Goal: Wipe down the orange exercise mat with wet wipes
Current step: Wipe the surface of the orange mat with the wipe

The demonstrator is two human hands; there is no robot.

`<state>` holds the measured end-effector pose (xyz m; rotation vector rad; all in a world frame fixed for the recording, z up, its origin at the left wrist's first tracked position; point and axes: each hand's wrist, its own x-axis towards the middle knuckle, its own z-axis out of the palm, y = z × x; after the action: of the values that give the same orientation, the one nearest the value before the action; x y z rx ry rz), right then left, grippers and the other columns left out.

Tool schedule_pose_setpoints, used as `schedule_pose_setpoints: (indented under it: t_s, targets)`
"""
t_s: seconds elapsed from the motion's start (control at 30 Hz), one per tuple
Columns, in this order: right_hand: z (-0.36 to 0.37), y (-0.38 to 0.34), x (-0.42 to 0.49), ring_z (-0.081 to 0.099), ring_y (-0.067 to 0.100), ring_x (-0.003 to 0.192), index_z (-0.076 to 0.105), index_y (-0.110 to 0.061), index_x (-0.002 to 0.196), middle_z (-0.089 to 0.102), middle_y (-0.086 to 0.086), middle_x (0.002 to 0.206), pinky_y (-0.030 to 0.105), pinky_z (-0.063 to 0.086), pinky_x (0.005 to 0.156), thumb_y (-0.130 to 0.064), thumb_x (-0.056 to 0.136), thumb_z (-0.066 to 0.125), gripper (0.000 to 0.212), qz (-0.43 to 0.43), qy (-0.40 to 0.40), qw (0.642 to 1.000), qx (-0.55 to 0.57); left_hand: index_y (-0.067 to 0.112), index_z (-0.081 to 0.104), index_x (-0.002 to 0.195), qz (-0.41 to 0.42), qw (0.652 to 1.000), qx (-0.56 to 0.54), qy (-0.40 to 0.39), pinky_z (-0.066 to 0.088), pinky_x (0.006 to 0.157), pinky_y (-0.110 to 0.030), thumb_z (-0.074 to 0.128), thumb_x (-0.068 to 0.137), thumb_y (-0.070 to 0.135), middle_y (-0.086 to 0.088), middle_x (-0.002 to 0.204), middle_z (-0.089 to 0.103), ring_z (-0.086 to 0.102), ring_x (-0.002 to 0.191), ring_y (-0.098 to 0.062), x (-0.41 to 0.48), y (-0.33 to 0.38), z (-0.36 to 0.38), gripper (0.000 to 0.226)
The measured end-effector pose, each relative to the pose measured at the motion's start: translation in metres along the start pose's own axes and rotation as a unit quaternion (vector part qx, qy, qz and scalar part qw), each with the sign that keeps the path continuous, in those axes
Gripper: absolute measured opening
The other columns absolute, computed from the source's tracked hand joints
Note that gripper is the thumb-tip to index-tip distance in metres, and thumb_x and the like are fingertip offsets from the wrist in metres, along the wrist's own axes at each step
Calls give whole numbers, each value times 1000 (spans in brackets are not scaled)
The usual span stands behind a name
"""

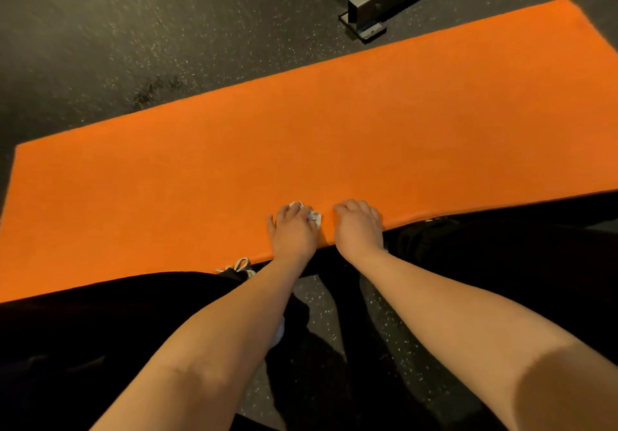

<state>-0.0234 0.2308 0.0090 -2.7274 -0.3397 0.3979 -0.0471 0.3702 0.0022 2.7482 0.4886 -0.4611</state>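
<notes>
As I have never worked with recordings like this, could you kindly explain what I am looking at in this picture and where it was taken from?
There is no machine here: a person wears one wide-angle camera on the head, so you look forward and down as they do. The orange exercise mat lies flat on a dark speckled floor, with the black metal foot of some gym equipment beyond its far edge. The left hand holds a crumpled white wet wipe against the mat near its close edge. The right hand rests beside it on the mat, fingers curled, with nothing visible in it. The dark shapes below are the person's legs; a shoe with white laces peeks out at the mat's edge.
</notes>
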Motion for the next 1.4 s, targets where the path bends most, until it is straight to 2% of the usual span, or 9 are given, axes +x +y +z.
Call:
schedule_pose_setpoints:
  t_s: [0.17,0.37,0.5,0.63,0.73,1.0,1.13,1.23,1.4]
  targets:
    - [17,11,4,32,24,141,52,-15,143,43,3,152,38,23,115,-13,102,47,42,55,29,997,47,18,38,153,65,996,-53,-32,11,123,-44,30,109,30,-2,166,22,15,153,-20,2,9,16,46]
    - [21,18,12,36,20,139,52,-17,144,46,-2,145,35,33,113,-25,107,43,39,92,56,988,115,24,29,158,195,976,-58,-82,1,125,-40,31,109,32,6,166,22,14,153,-9,6,23,26,50]
    - [24,18,6,30,25,144,49,-11,145,42,6,153,36,21,118,-17,105,43,41,53,17,998,37,29,33,156,160,985,-18,-63,2,124,-45,32,108,34,11,165,22,16,152,-7,7,6,18,49]
    - [29,10,-6,20,26,150,37,-14,153,31,7,160,38,17,120,-16,102,44,51,32,-3,999,-35,26,34,154,79,996,3,-44,5,123,-47,30,108,33,4,167,18,14,153,-11,0,-5,13,47]
    - [28,7,-9,22,26,149,36,-16,152,32,6,159,39,20,121,-20,103,43,49,25,-1,998,-66,22,39,151,86,993,-33,-74,4,125,-45,29,108,29,1,167,18,13,154,-13,-1,6,10,45]
    - [17,4,-10,36,23,137,50,-22,137,48,0,141,36,28,112,-24,102,46,36,14,7,999,-48,27,36,155,145,986,-59,-65,-5,124,-44,30,108,30,7,164,28,20,151,-10,-20,11,12,48]
    - [12,8,-10,38,25,135,51,-19,138,49,2,141,38,29,110,-16,98,47,40,2,-8,998,-54,21,48,143,73,996,-45,-25,1,122,-48,33,107,24,2,162,31,27,149,-18,-24,1,1,39]
    - [7,13,-5,43,22,130,57,-22,133,54,0,136,38,26,107,-20,102,42,35,8,-2,1000,-28,17,51,134,71,994,-65,-58,4,123,-48,33,106,20,-4,161,32,29,149,-22,-25,11,2,33]
    - [0,27,-5,43,25,127,64,-16,129,55,2,134,38,35,108,-21,105,43,32,82,32,992,94,20,34,156,156,977,-88,-117,3,125,-48,32,107,25,-2,165,24,20,152,-15,-24,46,8,49]
